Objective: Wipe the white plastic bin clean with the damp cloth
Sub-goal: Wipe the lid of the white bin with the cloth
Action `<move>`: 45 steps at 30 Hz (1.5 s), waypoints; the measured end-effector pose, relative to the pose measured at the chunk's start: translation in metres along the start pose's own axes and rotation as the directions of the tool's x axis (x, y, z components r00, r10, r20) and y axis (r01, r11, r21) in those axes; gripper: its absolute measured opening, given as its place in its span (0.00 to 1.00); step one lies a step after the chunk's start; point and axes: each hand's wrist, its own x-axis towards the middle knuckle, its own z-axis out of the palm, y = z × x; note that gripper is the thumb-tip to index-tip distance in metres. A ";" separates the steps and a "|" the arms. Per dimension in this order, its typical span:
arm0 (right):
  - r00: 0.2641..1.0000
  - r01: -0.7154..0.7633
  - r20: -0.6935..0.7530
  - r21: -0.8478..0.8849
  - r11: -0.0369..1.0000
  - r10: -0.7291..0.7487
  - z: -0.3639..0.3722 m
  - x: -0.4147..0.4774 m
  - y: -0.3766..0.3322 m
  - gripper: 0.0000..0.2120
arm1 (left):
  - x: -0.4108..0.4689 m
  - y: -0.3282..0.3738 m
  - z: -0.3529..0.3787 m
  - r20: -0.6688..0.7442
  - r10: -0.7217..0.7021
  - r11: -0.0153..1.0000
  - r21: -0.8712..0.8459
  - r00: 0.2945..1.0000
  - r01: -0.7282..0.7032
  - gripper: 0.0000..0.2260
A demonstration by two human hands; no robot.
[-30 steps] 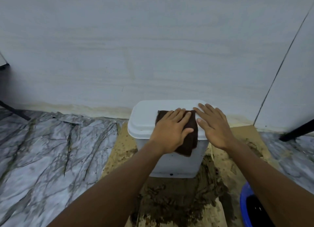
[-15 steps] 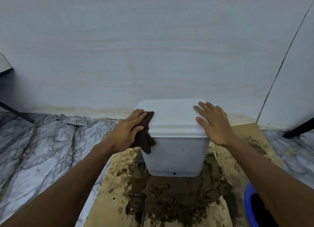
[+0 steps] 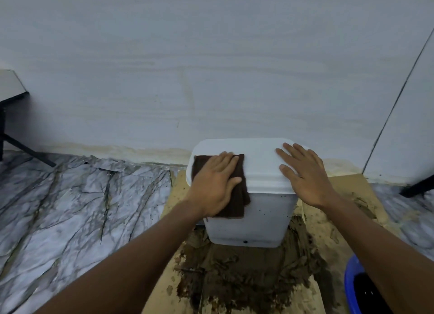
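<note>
The white plastic bin (image 3: 258,219) stands upside down against the wall, its flat top facing up and dark specks on its front wall. A dark brown cloth (image 3: 239,196) lies over the top's left front edge and hangs down the front. My left hand (image 3: 215,184) presses flat on the cloth, fingers spread. Flat on the right side of the bin's top rests my right hand (image 3: 303,172), fingers apart and holding nothing.
The bin sits on a sheet of cardboard (image 3: 347,189) smeared with wet brown mud (image 3: 246,271) in front. A blue bucket (image 3: 352,283) is at the lower right. Marble-patterned floor (image 3: 82,208) spreads left. Black furniture legs (image 3: 28,149) stand at the far left, another at the right (image 3: 418,187).
My left hand swept the cloth from the middle of the top to the bin's left side, then back up onto the top's left front edge. My right hand stayed put.
</note>
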 end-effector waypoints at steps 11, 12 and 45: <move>1.000 -0.010 0.007 0.017 1.000 0.010 -0.001 0.001 -0.003 0.23 | 0.007 -0.016 -0.003 0.136 -0.028 0.987 0.163 0.990 0.006 0.33; 1.000 -0.014 0.009 0.015 1.000 0.014 -0.001 0.001 -0.004 0.23 | 0.014 -0.018 -0.003 0.145 -0.052 0.988 0.150 0.988 0.030 0.34; 1.000 0.001 -0.008 -0.036 0.999 -0.002 0.002 0.000 0.003 0.26 | 0.040 0.054 0.026 0.152 -0.011 0.975 0.223 0.988 -0.023 0.31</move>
